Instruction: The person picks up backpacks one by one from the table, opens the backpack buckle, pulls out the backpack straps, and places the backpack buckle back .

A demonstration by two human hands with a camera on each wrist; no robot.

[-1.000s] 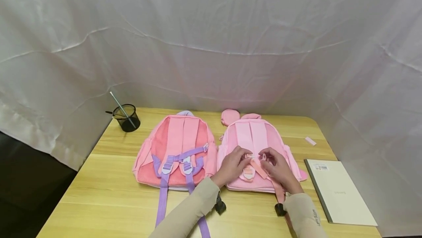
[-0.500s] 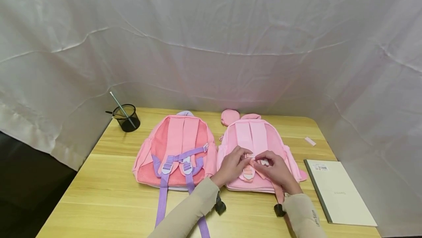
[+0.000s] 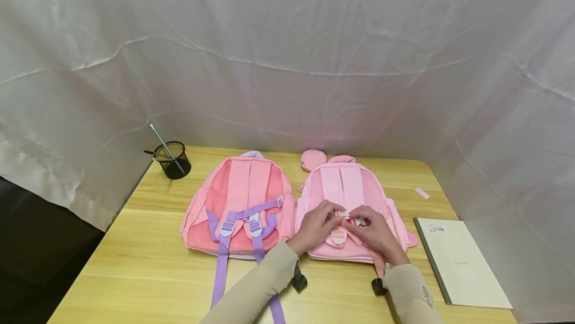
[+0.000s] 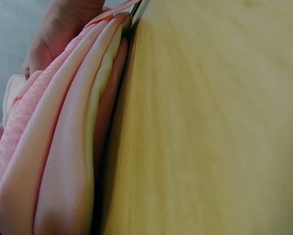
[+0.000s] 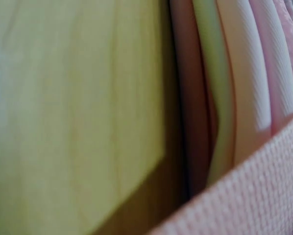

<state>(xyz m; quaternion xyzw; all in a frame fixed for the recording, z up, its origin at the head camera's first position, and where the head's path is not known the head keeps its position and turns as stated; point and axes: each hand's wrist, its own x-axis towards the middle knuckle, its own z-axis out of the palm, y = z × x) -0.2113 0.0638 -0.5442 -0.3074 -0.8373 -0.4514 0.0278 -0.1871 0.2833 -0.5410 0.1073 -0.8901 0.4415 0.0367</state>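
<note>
The light pink backpack lies back-side up on the table, its shoulder straps facing me. Over its lower half, my left hand pinches one end of the chest strap at a white buckle. My right hand pinches the strap's other end, its fingertips right at the left hand's. The fingers partly cover the buckle. Below them hangs a white strap adjuster. The left wrist view shows the backpack's side edge; a pink strap crosses the right wrist view.
A coral backpack with purple straps lies to the left, close against the pink one. A black mesh pen cup stands back left. On the right are a cream notebook and a small pink slip. A round pink pouch lies behind.
My right hand has moved left with its strap end, closing the gap to the left hand. The left hand has stayed nearly in place, and the backpacks have not moved.
</note>
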